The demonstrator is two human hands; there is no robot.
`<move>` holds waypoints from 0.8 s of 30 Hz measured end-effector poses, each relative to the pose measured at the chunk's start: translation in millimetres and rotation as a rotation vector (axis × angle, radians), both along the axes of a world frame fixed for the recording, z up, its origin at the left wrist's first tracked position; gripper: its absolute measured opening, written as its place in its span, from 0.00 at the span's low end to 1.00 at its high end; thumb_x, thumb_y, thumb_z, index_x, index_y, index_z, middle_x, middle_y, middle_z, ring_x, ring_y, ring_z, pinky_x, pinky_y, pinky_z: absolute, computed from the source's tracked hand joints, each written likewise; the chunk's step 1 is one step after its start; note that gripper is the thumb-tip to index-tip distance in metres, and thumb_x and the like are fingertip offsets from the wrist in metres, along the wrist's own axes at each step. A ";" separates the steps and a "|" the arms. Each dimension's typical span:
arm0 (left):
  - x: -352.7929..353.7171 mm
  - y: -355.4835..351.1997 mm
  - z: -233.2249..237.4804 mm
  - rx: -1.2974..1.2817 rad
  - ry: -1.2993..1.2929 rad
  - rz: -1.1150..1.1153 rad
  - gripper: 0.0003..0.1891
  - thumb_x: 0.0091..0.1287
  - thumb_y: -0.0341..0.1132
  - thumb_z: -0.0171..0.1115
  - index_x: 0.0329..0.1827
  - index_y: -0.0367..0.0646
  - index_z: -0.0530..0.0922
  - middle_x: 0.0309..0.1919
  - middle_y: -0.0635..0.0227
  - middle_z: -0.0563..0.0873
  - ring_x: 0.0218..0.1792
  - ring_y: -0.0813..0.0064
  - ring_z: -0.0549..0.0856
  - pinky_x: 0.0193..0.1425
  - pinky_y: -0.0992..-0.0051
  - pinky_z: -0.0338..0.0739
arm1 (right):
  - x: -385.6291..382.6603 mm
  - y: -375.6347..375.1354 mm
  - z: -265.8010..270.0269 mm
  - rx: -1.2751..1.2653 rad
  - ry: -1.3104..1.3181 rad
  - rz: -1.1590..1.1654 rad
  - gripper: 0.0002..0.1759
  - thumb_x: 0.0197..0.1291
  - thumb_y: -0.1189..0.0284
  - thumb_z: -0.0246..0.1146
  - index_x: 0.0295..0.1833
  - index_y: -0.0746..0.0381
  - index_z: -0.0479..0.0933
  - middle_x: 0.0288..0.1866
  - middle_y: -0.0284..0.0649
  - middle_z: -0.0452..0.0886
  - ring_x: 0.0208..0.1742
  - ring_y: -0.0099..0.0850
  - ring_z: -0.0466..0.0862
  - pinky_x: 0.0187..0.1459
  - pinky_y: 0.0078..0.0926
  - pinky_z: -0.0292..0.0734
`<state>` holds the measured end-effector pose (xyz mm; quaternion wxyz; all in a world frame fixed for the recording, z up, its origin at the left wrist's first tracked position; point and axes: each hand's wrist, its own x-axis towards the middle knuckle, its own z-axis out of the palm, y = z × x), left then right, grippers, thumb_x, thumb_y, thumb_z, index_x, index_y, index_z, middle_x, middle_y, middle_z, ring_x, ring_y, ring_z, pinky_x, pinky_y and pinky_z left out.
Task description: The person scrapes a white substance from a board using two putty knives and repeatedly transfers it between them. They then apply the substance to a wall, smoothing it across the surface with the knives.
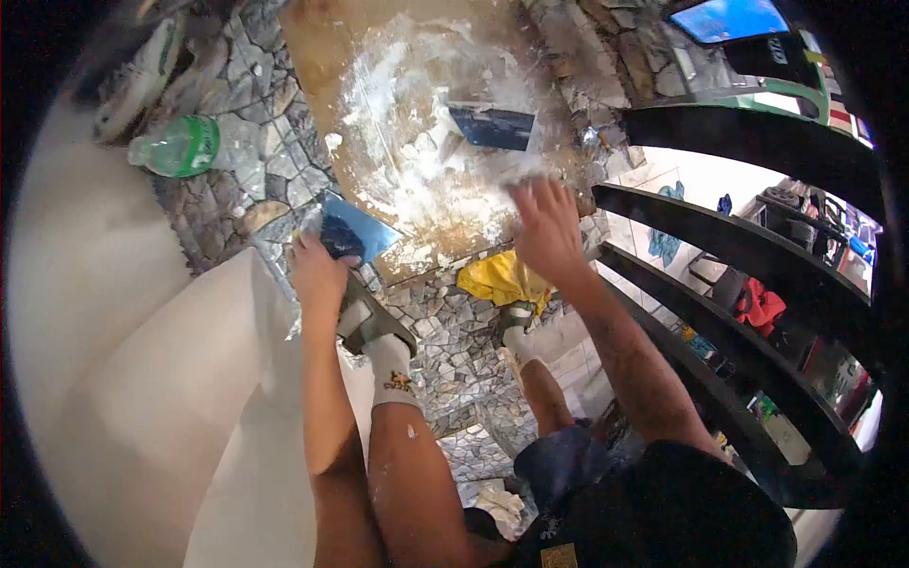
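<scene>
My left fingers clench the handle of a steel trowel just ahead, while my right fingers, their grip too blurred to tell, reach the putty knife lying crosswise just beyond them on the plastered board.

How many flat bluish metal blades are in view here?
2. One flat bluish metal blade is held in the left hand, low left of the plaster-smeared wooden board; a second blade lies on that board just beyond the right hand. Others may be hidden.
</scene>
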<state>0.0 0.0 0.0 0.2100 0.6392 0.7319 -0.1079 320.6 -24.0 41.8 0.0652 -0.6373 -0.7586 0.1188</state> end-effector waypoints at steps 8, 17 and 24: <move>2.1 25.3 -30.9 0.003 0.034 0.054 0.40 0.36 0.47 0.75 0.51 0.32 0.69 0.48 0.56 0.76 0.53 0.58 0.73 0.58 0.64 0.67 | -15.4 93.4 -39.7 0.024 -0.364 0.013 0.25 0.44 0.69 0.64 0.52 0.53 0.70 0.47 0.39 0.71 0.50 0.39 0.71 0.47 0.40 0.65; -22.1 33.1 -43.1 -0.103 -0.408 0.198 0.20 0.37 0.38 0.76 0.28 0.41 0.74 0.26 0.59 0.79 0.28 0.59 0.77 0.34 0.67 0.71 | 11.5 134.6 -52.5 0.196 -0.238 0.264 0.15 0.45 0.76 0.56 0.42 0.56 0.77 0.35 0.37 0.76 0.40 0.36 0.79 0.40 0.36 0.71; -4.7 47.3 28.2 -0.004 -1.131 0.404 0.09 0.51 0.27 0.68 0.28 0.39 0.74 0.24 0.75 0.78 0.26 0.83 0.74 0.32 0.81 0.69 | 1.8 148.5 7.3 0.068 -0.221 0.260 0.13 0.46 0.72 0.59 0.40 0.57 0.79 0.36 0.40 0.78 0.38 0.40 0.80 0.38 0.37 0.75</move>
